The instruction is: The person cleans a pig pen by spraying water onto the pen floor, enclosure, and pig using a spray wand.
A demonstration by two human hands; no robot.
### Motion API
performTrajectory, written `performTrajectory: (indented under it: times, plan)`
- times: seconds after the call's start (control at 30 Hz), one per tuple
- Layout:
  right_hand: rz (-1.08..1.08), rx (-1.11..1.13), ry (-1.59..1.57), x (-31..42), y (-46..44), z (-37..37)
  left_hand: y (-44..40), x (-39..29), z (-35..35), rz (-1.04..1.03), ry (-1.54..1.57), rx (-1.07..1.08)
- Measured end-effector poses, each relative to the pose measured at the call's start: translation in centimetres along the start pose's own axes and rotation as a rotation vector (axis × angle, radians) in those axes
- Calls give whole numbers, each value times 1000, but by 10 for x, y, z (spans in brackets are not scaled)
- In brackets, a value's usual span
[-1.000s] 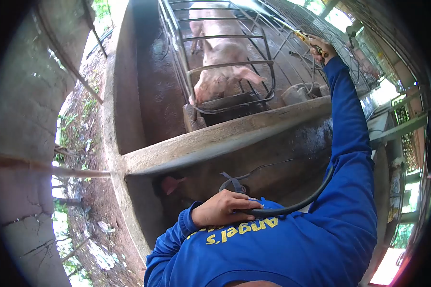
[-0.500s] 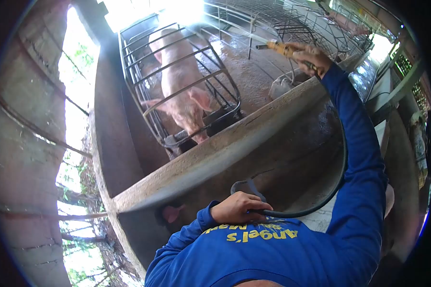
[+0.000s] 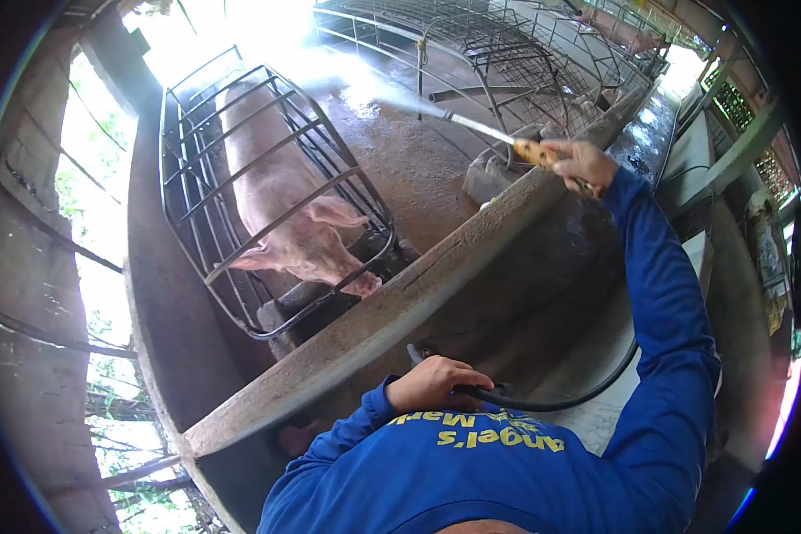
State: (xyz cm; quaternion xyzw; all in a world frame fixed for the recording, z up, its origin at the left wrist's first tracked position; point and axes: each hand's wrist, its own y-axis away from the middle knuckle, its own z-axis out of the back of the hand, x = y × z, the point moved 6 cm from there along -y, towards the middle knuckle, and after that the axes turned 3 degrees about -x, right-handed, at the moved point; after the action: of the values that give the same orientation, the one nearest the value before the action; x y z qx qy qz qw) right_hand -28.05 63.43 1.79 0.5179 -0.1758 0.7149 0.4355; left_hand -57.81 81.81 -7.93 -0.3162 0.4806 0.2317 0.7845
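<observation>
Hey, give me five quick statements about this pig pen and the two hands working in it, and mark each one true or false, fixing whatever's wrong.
1. The right hand grips a spray gun. True.
2. The left hand is empty. False: the left hand holds a dark hose.
3. White spray comes from the gun's tip. True.
4. The pig faces away from the person. False: the pig has its head at the near end, by the low wall.
5. Metal bars surround the pig. True.
</observation>
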Motion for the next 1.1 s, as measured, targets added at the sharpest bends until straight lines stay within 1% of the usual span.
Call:
performTrajectory:
  times: [0.07, 0.1, 0.2, 0.27, 0.33, 0.37, 0.47, 0.5, 0.6, 0.63, 0.7, 0.73, 0.77, 0.87, 0.9, 0.93, 0.97, 1.0, 1.1]
  plan:
    - [-152, 145, -96, -26, -8, 19, -23, 16, 16, -46, 10, -1]
    - [-167, 157, -159, -35, -12, 27, -36, 21, 24, -29, 49, 8]
    - [-141, -63, -23, -63, -36, 53, -74, 39, 38, 91, 106, 70]
    - [-216, 39, -36, -78, -49, 70, -96, 47, 50, 75, 109, 58]
    - [-309, 168, -88, -74, -48, 75, -112, 59, 54, 59, 143, 19]
    - [-333, 138, -132, -82, -53, 86, -123, 64, 57, 80, 134, 5]
    - [-201, 47, -59, -113, -79, 122, -156, 80, 61, 160, 94, -30]
    - [-202, 107, -52, -126, -81, 136, -167, 91, 57, 193, 77, -34]
    - [-154, 276, -166, -159, -91, 176, -212, 109, 43, 257, 70, -90]
    - [-141, 222, -190, -168, -97, 192, -232, 112, 39, 273, 71, -111]
    - [-78, 226, -136, -184, -110, 227, -271, 118, 31, 341, 28, -142]
    - [-46, 227, -102, -187, -116, 244, -290, 120, 28, 370, 5, -162]
    - [-61, 312, -138, -188, -114, 255, -307, 122, 26, 381, 0, -183]
    - [-39, 433, -138, -181, -128, 290, -351, 129, 25, 431, -9, -242]
    - [49, 393, -158, -177, -136, 301, -365, 129, 26, 468, -13, -249]
    - [187, 325, -127, -176, -149, 312, -374, 130, 23, 509, -15, -254]
    - [186, 297, -160, -178, -152, 319, -380, 135, 22, 499, -44, -299]
    - [193, 264, -187, -176, -155, 327, -387, 137, 20, 518, -51, -290]
    - [201, 386, -6, -187, -162, 324, -411, 139, 13, 541, -38, -272]
